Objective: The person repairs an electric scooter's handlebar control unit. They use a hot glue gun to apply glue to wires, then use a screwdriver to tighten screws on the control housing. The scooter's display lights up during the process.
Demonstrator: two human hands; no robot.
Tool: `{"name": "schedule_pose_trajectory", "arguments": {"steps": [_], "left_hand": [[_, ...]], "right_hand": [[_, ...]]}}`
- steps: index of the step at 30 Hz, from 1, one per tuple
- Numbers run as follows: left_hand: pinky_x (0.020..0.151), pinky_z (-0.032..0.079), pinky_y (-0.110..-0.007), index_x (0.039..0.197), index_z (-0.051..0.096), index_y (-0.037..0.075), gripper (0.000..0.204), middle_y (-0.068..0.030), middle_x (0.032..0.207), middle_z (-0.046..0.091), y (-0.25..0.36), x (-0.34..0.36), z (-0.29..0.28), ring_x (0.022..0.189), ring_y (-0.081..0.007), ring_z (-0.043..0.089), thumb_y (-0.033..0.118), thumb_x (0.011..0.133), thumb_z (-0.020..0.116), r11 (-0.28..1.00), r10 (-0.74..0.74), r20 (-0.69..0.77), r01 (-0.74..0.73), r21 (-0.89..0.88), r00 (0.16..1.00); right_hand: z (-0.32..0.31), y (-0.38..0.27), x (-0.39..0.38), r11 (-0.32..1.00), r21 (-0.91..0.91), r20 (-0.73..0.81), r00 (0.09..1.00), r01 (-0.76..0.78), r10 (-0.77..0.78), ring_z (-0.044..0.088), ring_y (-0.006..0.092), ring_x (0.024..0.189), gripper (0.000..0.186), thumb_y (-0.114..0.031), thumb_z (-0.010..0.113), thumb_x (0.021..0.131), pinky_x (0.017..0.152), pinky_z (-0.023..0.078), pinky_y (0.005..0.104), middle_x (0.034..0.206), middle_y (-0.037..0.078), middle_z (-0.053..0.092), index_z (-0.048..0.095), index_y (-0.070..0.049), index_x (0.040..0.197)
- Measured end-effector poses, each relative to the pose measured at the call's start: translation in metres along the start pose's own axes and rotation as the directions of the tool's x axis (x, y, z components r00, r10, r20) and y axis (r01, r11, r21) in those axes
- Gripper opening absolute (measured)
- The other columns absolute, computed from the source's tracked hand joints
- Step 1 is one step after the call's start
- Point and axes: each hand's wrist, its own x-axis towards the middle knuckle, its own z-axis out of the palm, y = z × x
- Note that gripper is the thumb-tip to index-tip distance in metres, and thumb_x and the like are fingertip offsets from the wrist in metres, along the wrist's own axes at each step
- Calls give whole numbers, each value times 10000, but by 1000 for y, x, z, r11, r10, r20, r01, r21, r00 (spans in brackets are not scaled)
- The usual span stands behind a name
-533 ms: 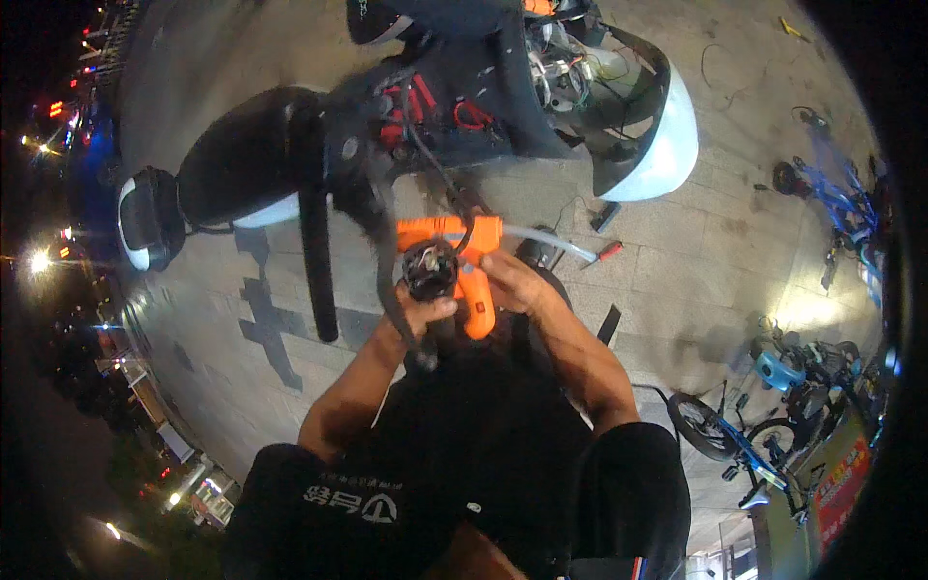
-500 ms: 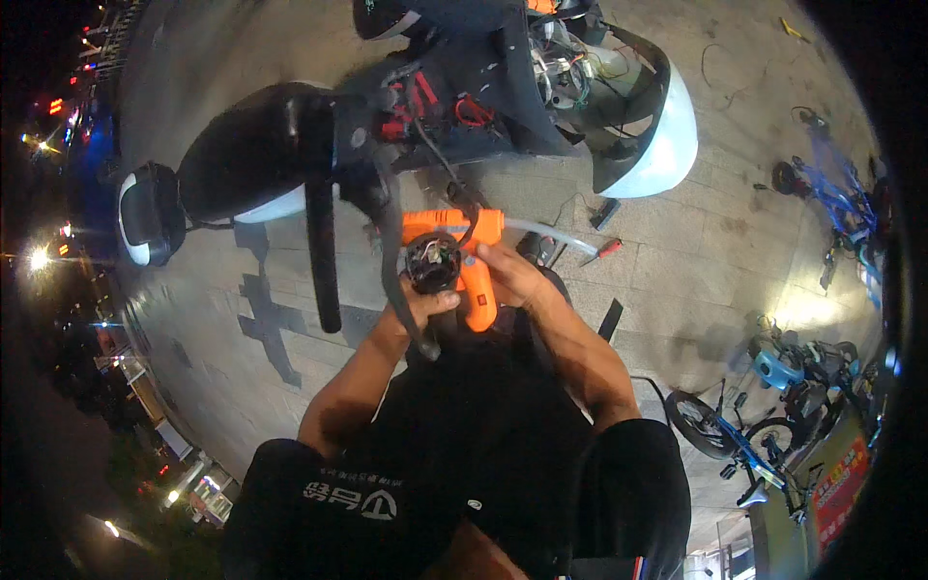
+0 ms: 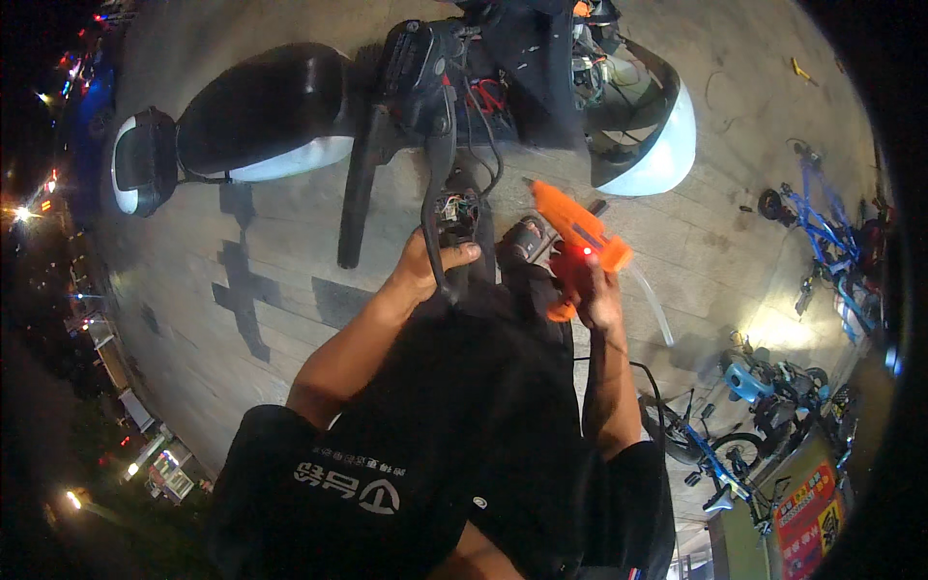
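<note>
My right hand (image 3: 601, 298) grips an orange hot glue gun (image 3: 568, 215) by its handle, nozzle pointing up and to the left. A small red light glows on its body, and a translucent glue stick (image 3: 655, 307) trails from its back end. My left hand (image 3: 425, 266) is closed round a black switch housing (image 3: 459, 232) with thin coloured wires showing in its open top. Beside that hand a black brake lever (image 3: 440, 179) hangs down. Both the housing and the lever join the handlebar area of a partly dismantled electric scooter.
The scooter's black seat (image 3: 261, 121) lies to the left, and its white front panel (image 3: 667, 155) is at the right with exposed wiring (image 3: 594, 72) beside it. Bicycles (image 3: 739, 449) stand at far right near a red sign (image 3: 810, 522). A yellow tool (image 3: 800, 70) lies on the pavement.
My right hand has drawn the glue gun away to the right and tilted it, off the switch housing. My left hand keeps hold of the housing. The handlebar parts have shifted right.
</note>
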Motion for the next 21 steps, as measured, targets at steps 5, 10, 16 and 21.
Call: {"name": "schedule_pose_trajectory", "arguments": {"steps": [5,10,16,21], "left_hand": [[814,467,-298,1103,594,29,395,-17,980,596,-5,3,-4,897,-141,563,89,750,762,999,-9,62,11,-31,998],[811,457,-290,1068,602,43,362,3,941,591,-9,1,-3,875,-131,559,104,756,774,1000,2,40,-1,-8,999],[878,481,-297,1180,578,27,462,-34,1016,625,-1,-2,0,935,-143,592,29,755,756,995,95,137,-94,-15,986],[888,499,-303,1229,550,20,512,-50,1044,629,-1,0,-6,945,-149,611,-48,752,725,997,81,151,-81,-6,985]], "right_hand": [[-34,-13,-77,981,-145,-64,988,131,-142,673,295,806,732,-570,516,913,599,568,361,1143,217,614,464,59,1284],[3,-37,-100,917,-258,81,952,306,-295,663,216,796,728,-492,696,834,617,551,308,1105,148,631,467,27,1290],[50,-82,-89,956,-241,305,949,165,-87,635,128,899,409,-129,649,907,688,544,279,1100,75,649,517,-12,1276],[67,-92,-74,900,-365,336,935,238,-112,609,131,908,515,-172,630,929,785,513,279,1063,70,643,405,-13,1363]]}}
